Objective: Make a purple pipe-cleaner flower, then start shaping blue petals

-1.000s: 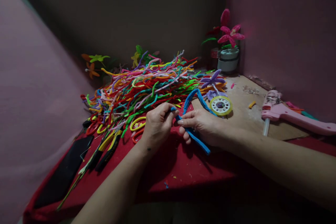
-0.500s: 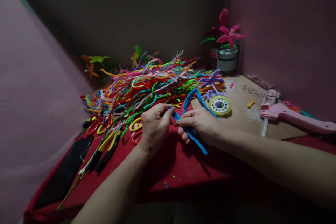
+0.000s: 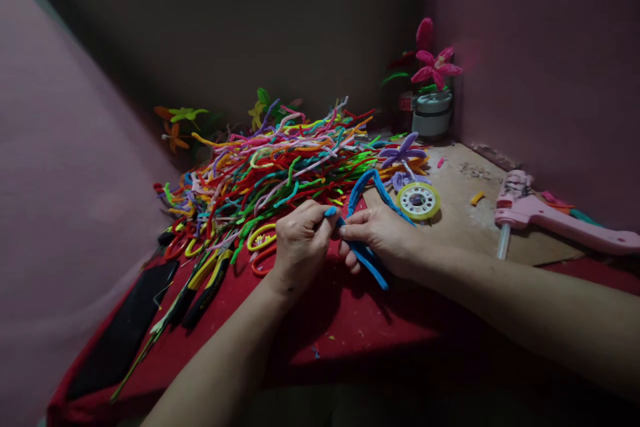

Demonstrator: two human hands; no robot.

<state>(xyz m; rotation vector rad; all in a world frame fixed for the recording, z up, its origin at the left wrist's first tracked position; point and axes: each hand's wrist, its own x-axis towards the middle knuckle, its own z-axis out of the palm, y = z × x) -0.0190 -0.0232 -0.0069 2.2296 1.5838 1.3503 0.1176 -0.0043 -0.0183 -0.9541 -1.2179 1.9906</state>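
Observation:
Blue pipe cleaners (image 3: 369, 263) are bent into a long loop that rises behind my right hand, with a doubled tail slanting down below it. My left hand (image 3: 305, 240) pinches their left end between thumb and fingers, the tip poking out above. Close beside it, my right hand (image 3: 380, 233) grips the same blue strands with thumb and index finger. The two hands nearly touch. Part of the blue loop is hidden behind my right hand. Just left of my left hand lie scissors with yellow and red handles (image 3: 261, 238).
A heap of colourful pipe cleaners (image 3: 280, 160) lies behind my hands. To the right are a yellow tape roll (image 3: 419, 201), a purple flower (image 3: 401, 151) and a pink glue gun (image 3: 545, 213). Pliers (image 3: 207, 287) and a black phone-like slab (image 3: 123, 330) lie left. A pink flower (image 3: 437, 68) stands behind.
My left hand has shifted slightly right, toward my right hand, and its fingers have curled more. The blue end now bends up over them. The lower tail has swung a little left.

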